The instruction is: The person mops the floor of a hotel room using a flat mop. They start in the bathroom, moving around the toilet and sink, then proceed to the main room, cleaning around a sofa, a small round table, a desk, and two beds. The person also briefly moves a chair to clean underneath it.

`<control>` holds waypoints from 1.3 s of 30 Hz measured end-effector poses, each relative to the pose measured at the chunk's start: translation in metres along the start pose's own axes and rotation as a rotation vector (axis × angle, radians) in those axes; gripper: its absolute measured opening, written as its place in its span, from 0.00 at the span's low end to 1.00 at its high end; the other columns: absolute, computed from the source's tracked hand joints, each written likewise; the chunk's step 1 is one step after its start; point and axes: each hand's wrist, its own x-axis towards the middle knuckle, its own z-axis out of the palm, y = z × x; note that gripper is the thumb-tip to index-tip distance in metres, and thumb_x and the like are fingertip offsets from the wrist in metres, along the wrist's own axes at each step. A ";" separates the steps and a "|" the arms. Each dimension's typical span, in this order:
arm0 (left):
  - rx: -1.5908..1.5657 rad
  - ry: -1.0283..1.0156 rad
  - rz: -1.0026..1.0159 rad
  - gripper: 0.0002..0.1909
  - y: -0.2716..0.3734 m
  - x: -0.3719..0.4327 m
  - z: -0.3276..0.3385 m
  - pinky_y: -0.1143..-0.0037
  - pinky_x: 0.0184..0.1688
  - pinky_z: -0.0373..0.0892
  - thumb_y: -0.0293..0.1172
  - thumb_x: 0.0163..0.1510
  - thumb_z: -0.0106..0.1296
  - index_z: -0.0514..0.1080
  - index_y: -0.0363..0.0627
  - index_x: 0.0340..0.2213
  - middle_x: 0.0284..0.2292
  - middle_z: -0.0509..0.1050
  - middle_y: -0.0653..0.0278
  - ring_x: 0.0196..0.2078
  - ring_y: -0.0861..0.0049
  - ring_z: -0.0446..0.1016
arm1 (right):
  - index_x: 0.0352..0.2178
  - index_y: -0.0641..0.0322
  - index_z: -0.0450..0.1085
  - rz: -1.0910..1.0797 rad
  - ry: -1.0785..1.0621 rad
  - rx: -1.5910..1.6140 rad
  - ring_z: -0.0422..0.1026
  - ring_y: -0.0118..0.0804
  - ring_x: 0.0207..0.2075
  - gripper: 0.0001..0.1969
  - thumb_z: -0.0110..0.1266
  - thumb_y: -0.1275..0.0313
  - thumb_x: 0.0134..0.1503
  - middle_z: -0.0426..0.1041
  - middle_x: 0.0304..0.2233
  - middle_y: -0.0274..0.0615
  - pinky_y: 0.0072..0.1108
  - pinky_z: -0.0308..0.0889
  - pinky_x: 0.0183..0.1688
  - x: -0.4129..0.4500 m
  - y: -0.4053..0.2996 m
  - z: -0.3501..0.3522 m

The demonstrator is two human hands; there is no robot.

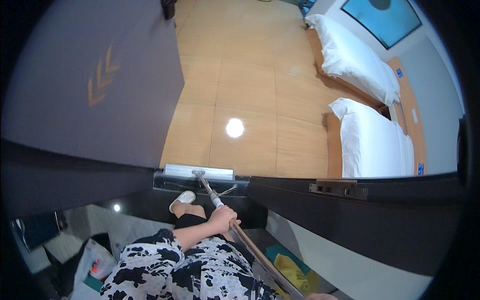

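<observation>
My left hand (223, 218) is closed around the metal pole (258, 255) of a long-handled floor tool, probably a flat mop. Its wide silvery head (217, 173) lies across the doorway, along the edge between the dark threshold (176, 182) and the wood-look floor (243, 90). A whitish tie (228, 190) sticks out from the pole near a white collar. Only a sliver of my right hand (320, 297) shows at the bottom edge, beside the lower end of the pole. Its fingers are hidden.
A dark door (93, 123) with chevron marks stands swung inward at left. The dark door frame (345, 221) with a metal strike plate (337, 189) runs along the right. Two beds with white bedding (375, 146) stand inside. A yellow bag (292, 273) and a whitish bag (93, 258) flank me.
</observation>
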 end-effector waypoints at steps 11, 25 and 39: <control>-0.073 0.152 0.137 0.14 -0.049 -0.002 -0.084 0.64 0.31 0.65 0.33 0.37 0.63 0.65 0.44 0.15 0.19 0.69 0.58 0.25 0.57 0.68 | 0.26 0.77 0.71 -0.319 -0.089 0.071 0.64 0.38 0.14 0.07 0.52 0.80 0.45 0.68 0.21 0.49 0.26 0.57 0.15 0.019 0.027 0.066; 0.265 -0.876 0.511 0.05 -0.066 -0.020 -0.038 0.63 0.35 0.69 0.32 0.38 0.53 0.69 0.45 0.18 0.26 0.72 0.58 0.35 0.57 0.71 | 0.25 0.74 0.70 -0.089 0.716 -0.160 0.62 0.37 0.14 0.11 0.51 0.71 0.51 0.66 0.18 0.47 0.26 0.56 0.17 -0.074 0.015 0.238; -0.118 -0.868 0.899 0.17 -0.076 -0.193 -0.003 0.65 0.33 0.62 0.37 0.45 0.56 0.61 0.43 0.14 0.18 0.67 0.58 0.27 0.59 0.68 | 0.24 0.71 0.70 -0.273 0.641 -0.155 0.63 0.37 0.16 0.08 0.52 0.73 0.50 0.67 0.21 0.45 0.26 0.58 0.19 -0.130 0.003 0.369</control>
